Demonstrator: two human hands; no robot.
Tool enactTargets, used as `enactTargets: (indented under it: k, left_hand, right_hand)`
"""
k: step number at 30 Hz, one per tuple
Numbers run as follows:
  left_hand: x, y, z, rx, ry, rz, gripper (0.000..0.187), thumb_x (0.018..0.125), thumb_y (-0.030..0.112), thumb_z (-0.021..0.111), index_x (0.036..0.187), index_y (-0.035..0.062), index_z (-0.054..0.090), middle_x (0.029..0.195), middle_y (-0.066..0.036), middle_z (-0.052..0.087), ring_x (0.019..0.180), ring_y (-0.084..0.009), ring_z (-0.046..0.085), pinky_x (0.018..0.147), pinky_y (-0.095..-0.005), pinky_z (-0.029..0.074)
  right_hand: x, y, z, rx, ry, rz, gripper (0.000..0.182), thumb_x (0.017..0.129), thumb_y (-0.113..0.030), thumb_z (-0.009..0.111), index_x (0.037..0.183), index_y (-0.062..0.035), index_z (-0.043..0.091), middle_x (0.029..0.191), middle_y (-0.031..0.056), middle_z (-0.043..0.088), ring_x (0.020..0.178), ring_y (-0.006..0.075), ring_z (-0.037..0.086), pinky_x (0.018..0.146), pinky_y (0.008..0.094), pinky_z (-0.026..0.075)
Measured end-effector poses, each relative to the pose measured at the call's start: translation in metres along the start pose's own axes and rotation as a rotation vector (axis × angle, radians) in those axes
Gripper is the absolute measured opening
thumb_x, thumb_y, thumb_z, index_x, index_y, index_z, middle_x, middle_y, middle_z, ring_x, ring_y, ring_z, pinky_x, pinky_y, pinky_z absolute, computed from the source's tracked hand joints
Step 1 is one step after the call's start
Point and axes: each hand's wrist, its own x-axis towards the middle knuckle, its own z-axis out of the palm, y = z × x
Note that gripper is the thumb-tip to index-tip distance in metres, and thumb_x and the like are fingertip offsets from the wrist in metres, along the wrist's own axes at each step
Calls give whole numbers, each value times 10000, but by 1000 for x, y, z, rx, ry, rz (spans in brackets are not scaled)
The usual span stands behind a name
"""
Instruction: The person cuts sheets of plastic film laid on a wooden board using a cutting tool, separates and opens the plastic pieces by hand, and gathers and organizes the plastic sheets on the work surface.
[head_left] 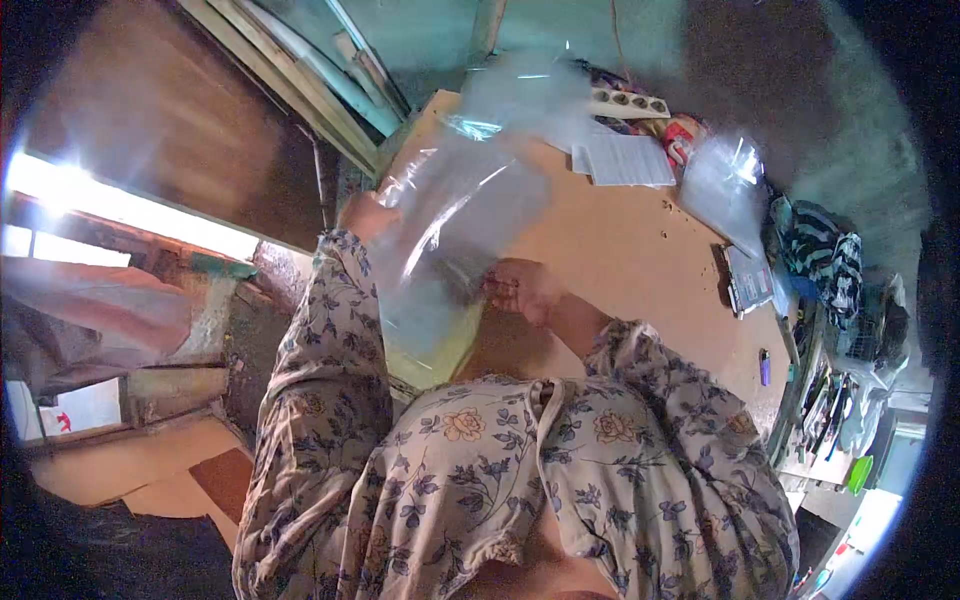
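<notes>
A large clear plastic sheet or bag (470,200) stretches over the left part of the table, shiny and partly blurred. My left hand (370,215) is closed on its left edge. On the opposite side, my right hand (525,290) has its fingers curled in at the lower right edge of the plastic and seems to pinch it. Both hands are somewhat smeared, so the exact grip of the fingertips is hard to see. Yellowish material (435,350) shows beneath the plastic near my body.
Papers (625,160), a power strip (630,103) and a stack of clear plastic (722,190) lie along the far side of the wooden table (620,260). A small box (748,278) and a purple lighter-like item (765,367) are at the right. Boards (300,90) lean at the left.
</notes>
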Motion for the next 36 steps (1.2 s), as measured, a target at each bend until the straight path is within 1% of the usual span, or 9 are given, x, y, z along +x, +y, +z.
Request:
enactTargets:
  k: [2,8,14,17,24,27,29,34,36]
  left_hand:
    - [-1,3,-1,10,-167,-1,582,588,432,681,945,-21,606,842,-209,619,819,-334,606,730,-373,483]
    - [6,0,27,32,165,83,745,528,349,746,1140,8,491,1043,-212,565,937,-335,566,795,-366,466]
    - [15,7,38,163,-63,29,854,544,279,740,1240,-14,342,1083,-212,540,980,-334,544,827,-363,450]
    - [7,10,37,79,12,284,782,563,287,728,1196,-34,400,1042,-206,556,938,-308,564,794,-359,456]
    - [-46,9,16,-591,-375,31,398,698,218,658,1002,-21,563,868,-109,601,781,-203,569,714,-301,453]
    - [-41,-13,48,-1125,-624,-45,279,737,150,647,959,-10,589,857,-74,618,719,-165,594,697,-277,464]
    - [-48,-18,51,-1172,-624,-62,259,744,143,638,952,-5,594,874,-82,620,742,-168,600,711,-288,470]
    - [-57,-21,45,-1254,-748,94,205,773,118,593,944,5,597,867,-95,621,773,-182,607,744,-330,482]
    - [-67,-15,38,-1462,-713,-187,180,772,89,562,929,9,598,841,-100,621,782,-197,606,746,-356,489]
  right_hand:
    - [-12,6,0,-121,125,-41,191,829,-195,528,1002,-117,507,894,25,560,825,174,532,707,343,443]
    - [26,43,-28,177,54,-175,164,812,-206,564,931,-110,506,850,14,551,790,167,554,641,327,451]
    - [39,12,-4,-67,27,-78,150,797,-210,580,871,-85,542,874,41,552,773,160,540,613,298,444]
    - [44,11,-2,-237,130,-61,189,790,-209,586,936,-91,559,914,60,549,754,175,536,612,306,454]
    - [22,21,6,-500,384,-270,398,743,-277,634,1108,-154,531,1099,77,513,976,225,497,802,328,414]
    - [33,48,-22,-1267,327,-826,458,670,-281,699,1024,-51,522,991,128,556,929,241,527,764,352,443]
    - [10,39,-1,-653,605,-399,510,665,-296,704,1059,-41,504,1009,135,557,936,240,533,772,347,440]
    - [-20,32,-4,-723,642,-368,557,709,-299,669,1144,-27,454,1032,127,556,946,232,526,800,365,423]
    - [-25,32,-3,-582,632,-356,519,759,-297,626,1162,-25,442,1022,104,559,945,214,513,806,382,412]
